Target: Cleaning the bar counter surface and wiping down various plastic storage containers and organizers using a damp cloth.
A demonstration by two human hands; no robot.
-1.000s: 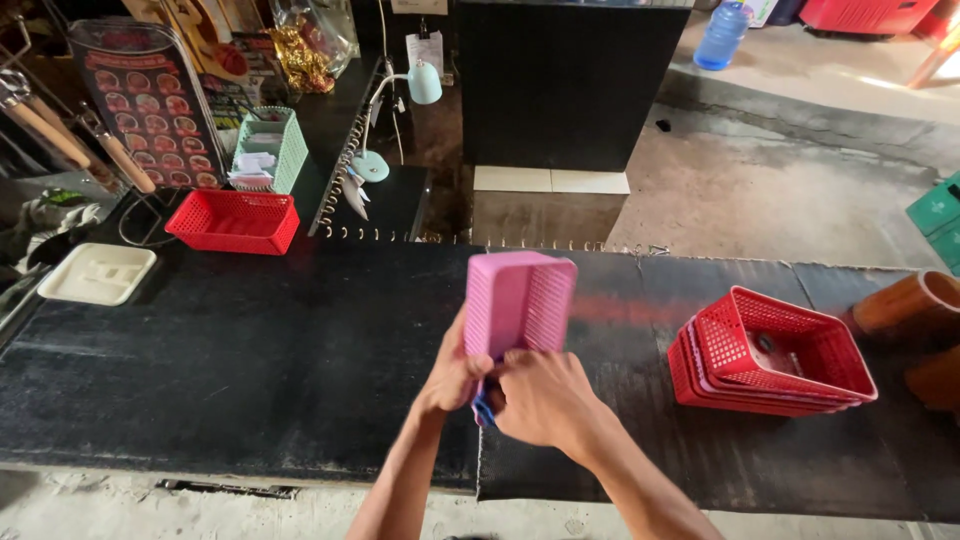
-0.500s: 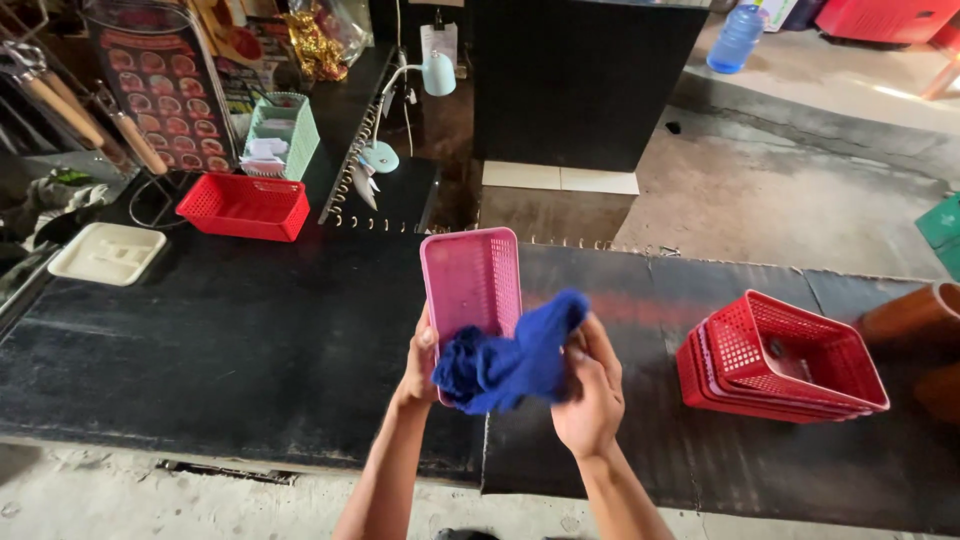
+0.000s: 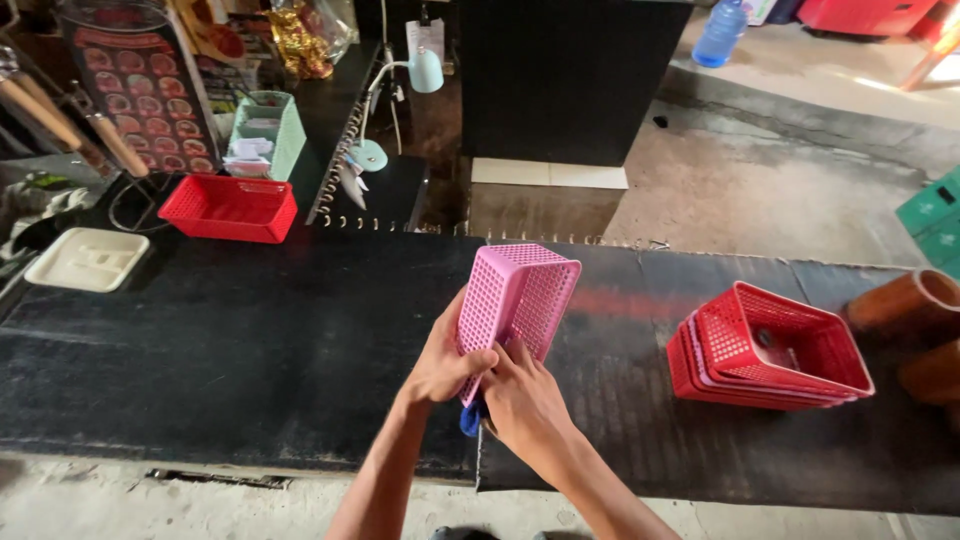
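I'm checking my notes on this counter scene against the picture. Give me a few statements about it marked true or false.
1. Both hands hold the pink perforated plastic basket. True.
2. The left hand grips a red basket. False: it grips the pink one.
3. A stack of red plastic baskets sits right of the hands. True.
4. The blue cloth lies spread on the black counter. False: it peeks out below the right hand.

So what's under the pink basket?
A bit of blue cloth peeks out below the pink basket, between the left hand and right hand. The hands cover the rest of it. Underneath is the black table.
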